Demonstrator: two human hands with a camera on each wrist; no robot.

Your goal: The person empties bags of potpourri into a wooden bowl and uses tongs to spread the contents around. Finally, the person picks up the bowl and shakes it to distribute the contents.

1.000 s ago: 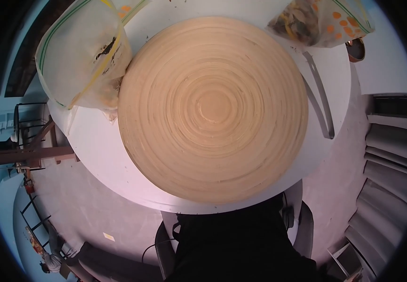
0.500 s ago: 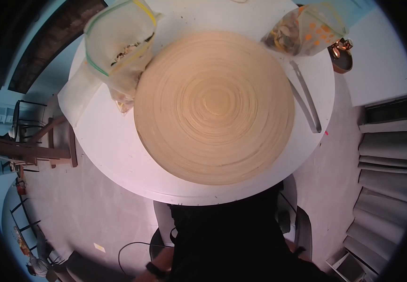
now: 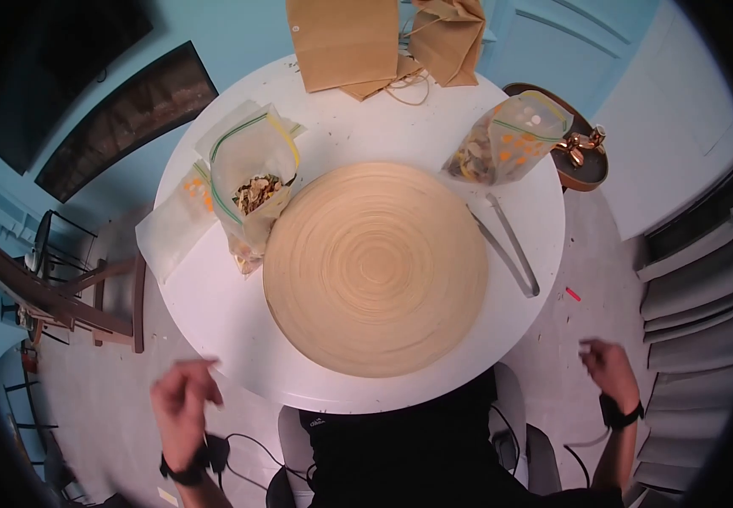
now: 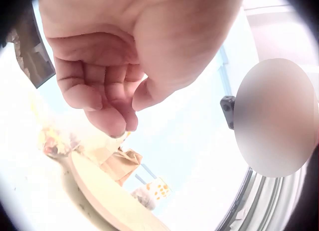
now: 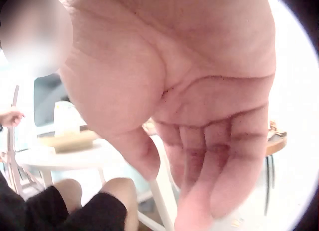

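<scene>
In the head view a round wooden board lies on a white table. My left hand is in the air off the table's front left edge, fingers loosely bent, holding nothing. Off the right edge my right hand is raised, empty, its fingers loosely bent. An open zip bag of dried pieces stands left of the board; another filled bag stands behind it at the right. Metal tongs lie right of the board. The wrist views show both palms with nothing in them.
Brown paper bags stand at the table's back edge. A flat zip bag hangs over the left edge. Behind the right edge is a small round side table with a shiny copper object. A wooden chair stands at the left.
Both hands have come up into view beside the table. The head view has shifted, so the board appears smaller and lower and the paper bags at the back now show.
</scene>
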